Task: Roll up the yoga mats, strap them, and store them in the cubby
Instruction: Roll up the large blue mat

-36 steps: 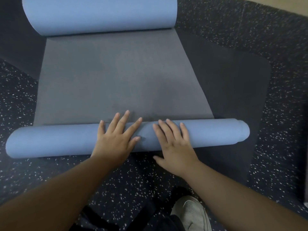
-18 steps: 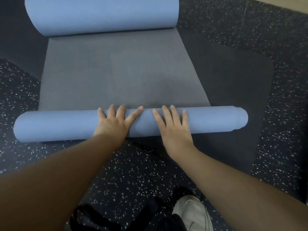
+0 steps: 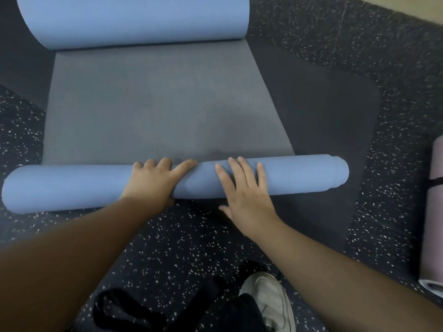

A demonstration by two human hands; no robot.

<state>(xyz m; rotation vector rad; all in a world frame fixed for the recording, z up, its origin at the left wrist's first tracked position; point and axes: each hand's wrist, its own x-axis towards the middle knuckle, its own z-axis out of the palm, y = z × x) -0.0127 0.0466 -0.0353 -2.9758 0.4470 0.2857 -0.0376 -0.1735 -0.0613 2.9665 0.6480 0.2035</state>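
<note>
A blue yoga mat with a grey inner face point(image 3: 155, 109) lies on the floor, rolled up at both ends. The near roll point(image 3: 60, 188) runs left to right in front of me. My left hand point(image 3: 153, 182) rests on its middle, fingers bent over the top of the roll. My right hand point(image 3: 244, 188) lies flat on the roll just to the right, fingers straight. The far end curls into a wide blue roll point(image 3: 134, 20). A black strap point(image 3: 124, 312) lies on the floor near my foot.
A dark mat point(image 3: 335, 116) lies flat under and to the right of the blue one. A rolled pinkish mat point(image 3: 434, 212) with a black strap lies at the right edge. My white shoe point(image 3: 271, 295) is at the bottom. The floor is dark speckled rubber point(image 3: 179, 248).
Both hands pushed the near roll away from me, so it took up more of the grey face. My left fingers now bend over the roll's top.
</note>
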